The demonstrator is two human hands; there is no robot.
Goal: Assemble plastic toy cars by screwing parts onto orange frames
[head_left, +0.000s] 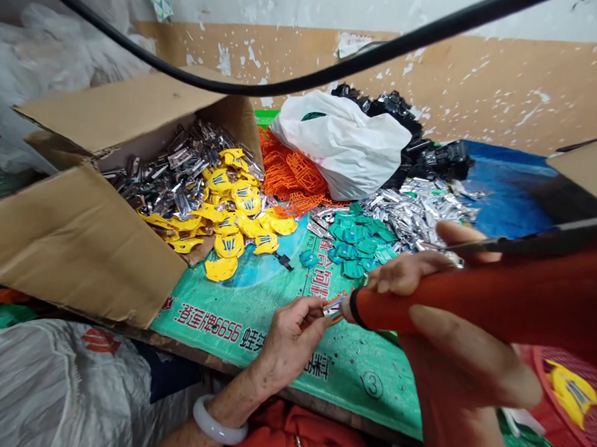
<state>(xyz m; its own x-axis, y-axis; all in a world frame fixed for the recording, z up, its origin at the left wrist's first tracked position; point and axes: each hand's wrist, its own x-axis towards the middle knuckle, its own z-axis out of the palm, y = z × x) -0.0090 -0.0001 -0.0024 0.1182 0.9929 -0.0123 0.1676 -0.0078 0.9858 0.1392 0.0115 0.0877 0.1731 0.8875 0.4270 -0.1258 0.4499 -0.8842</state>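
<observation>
My left hand [292, 340], with a pale bangle on its wrist, pinches a small silver and orange part [333, 308] above the green sheet. My right hand [453, 325] is wrapped round a red cylindrical tool [475, 296]. The tool's narrow tip, behind a black ring, meets the small part at my left fingertips. Beyond my hands lie green pieces [358, 236] and a heap of silver pieces [414, 213]. Yellow pieces [228, 245] spill from the cardboard box at the left.
The open cardboard box [82, 239] takes up the left side. Orange mesh pieces [293, 176], a white bag [343, 142] and black parts [444, 159] stand at the back. A black cable [285, 88] crosses overhead. A red basket [552, 403] holds a yellow piece at lower right.
</observation>
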